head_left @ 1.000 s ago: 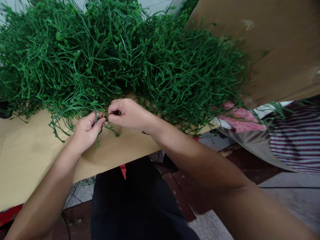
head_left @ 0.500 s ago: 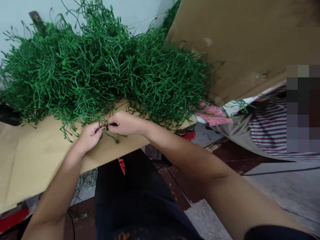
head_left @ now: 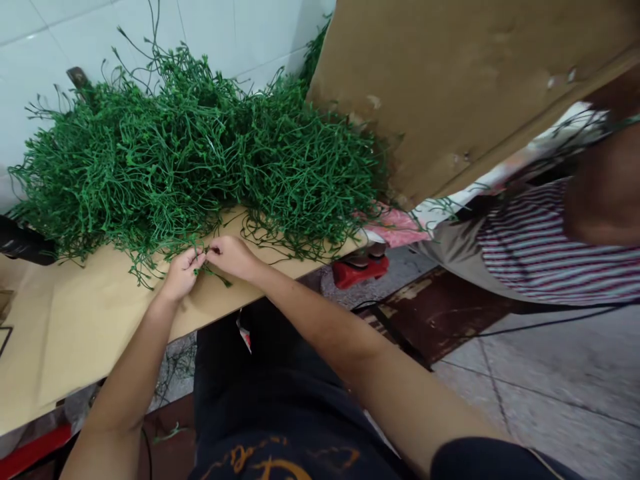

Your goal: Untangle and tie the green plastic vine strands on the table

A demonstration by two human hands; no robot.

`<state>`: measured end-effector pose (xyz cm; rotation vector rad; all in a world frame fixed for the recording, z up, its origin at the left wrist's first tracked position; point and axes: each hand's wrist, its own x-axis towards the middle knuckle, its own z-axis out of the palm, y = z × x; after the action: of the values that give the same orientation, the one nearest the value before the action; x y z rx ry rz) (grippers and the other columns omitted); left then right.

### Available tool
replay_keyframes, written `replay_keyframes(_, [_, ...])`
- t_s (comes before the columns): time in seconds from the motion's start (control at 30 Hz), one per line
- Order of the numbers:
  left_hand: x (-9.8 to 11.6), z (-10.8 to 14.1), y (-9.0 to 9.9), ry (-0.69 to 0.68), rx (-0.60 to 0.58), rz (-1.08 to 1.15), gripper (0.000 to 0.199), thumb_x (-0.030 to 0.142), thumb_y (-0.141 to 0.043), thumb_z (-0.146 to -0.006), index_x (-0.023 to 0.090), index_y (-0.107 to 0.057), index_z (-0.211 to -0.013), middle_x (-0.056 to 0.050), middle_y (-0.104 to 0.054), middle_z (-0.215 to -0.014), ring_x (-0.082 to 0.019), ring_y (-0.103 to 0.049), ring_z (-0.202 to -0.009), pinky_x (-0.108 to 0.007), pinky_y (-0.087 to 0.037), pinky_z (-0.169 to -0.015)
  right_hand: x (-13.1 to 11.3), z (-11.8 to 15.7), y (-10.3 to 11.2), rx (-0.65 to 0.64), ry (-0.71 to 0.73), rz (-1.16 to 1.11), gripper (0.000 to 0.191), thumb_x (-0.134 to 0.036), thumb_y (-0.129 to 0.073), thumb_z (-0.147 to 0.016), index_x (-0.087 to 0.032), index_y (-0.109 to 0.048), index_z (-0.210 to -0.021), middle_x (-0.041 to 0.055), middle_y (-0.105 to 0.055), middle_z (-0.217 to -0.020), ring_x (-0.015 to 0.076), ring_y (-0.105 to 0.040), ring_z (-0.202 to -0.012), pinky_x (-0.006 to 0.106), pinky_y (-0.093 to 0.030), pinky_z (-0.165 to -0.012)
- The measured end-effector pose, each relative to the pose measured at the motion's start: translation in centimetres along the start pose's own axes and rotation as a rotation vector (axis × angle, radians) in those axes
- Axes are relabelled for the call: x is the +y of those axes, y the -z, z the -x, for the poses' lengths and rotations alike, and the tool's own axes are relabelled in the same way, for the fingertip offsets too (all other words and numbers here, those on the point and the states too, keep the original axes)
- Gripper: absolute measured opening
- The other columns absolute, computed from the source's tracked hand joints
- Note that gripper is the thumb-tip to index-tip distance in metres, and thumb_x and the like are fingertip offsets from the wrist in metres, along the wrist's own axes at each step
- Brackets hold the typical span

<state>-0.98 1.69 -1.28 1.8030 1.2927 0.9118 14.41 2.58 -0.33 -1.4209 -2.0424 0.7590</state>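
A large heap of thin green plastic stems [head_left: 165, 153] with small budded tips lies along the back of the cardboard-topped table [head_left: 115, 313]. At the front edge of the heap, my left hand [head_left: 183, 272] pinches a green stem [head_left: 220, 278] between thumb and fingers. My right hand [head_left: 231, 255] is closed on the same small piece, its fingertips meeting those of the left. The exact point where they grip is too small to make out. Loose stems hang around both hands and reach toward the table.
A big cardboard sheet [head_left: 450, 80] leans at the right of the heap. Beyond it sits a person in a striped shirt [head_left: 530, 247]. A pink cloth [head_left: 395, 225] lies by the table's right end, above a red object [head_left: 360, 270]. A black object [head_left: 27, 241] stands at the left.
The view has shifted, showing more wall at the back and more of the person on the right. Both hands stay together at the stem, with only slight finger movement.
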Motion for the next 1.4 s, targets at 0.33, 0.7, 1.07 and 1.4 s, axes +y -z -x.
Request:
replay_keyframes(0.33, [-0.8, -0.8, 0.3, 0.077, 0.118, 0.183, 0.023, 0.035, -0.063, -0.071, 0.016, -0.053, -0.066, 0.004, -0.045, -0.062, -0.009, -0.040, -0.060, -0.021, -0.035, -0.061, -0.6, -1.3, -1.6, 0.041, -0.076, -0.210, 0.020, -0.019, -0.047, -0.074, -0.015, -0.046, -0.054, -0.0059, -0.034, -0.049, 0.0063, -0.031, -0.051, 0.021, -0.021, -0.051])
replay_keyframes(0.7, [0.7, 3.2, -0.3, 0.175, 0.241, 0.465, 0.034, 0.043, -0.070, -0.065, 0.018, -0.048, -0.064, 0.005, -0.043, -0.056, -0.005, -0.034, -0.046, -0.019, -0.028, -0.044, 2.7, -2.6, 0.1, 0.248, -0.175, -0.390, 0.022, -0.018, -0.043, -0.077, -0.015, -0.047, -0.055, -0.0040, -0.035, -0.052, 0.0086, -0.032, -0.055, 0.024, -0.023, -0.056])
replay_keyframes(1.07, [1.5, 3.0, -1.1, 0.273, 0.272, 0.574, 0.046, 0.049, -0.077, -0.053, 0.018, -0.048, -0.070, 0.006, -0.050, -0.059, -0.003, -0.032, -0.041, -0.018, -0.019, -0.037, 2.4, 1.4, 1.6, 0.077, -0.026, -0.636, 0.021, -0.026, -0.048, -0.078, -0.013, -0.062, -0.071, -0.0026, -0.049, -0.058, 0.0075, -0.043, -0.055, 0.022, -0.036, -0.056])
replay_keyframes(1.4, [2.3, 3.0, -1.6, 0.290, 0.277, 0.593, 0.045, 0.044, -0.079, -0.051, 0.017, -0.048, -0.069, 0.006, -0.048, -0.059, -0.004, -0.038, -0.050, -0.018, -0.028, -0.045, 5.3, -0.1, 15.0, 0.805, -0.090, 0.246, 0.025, -0.022, -0.052, -0.083, -0.011, -0.066, -0.101, 0.0114, -0.062, -0.098, 0.0208, -0.054, -0.098, 0.043, -0.039, -0.090])
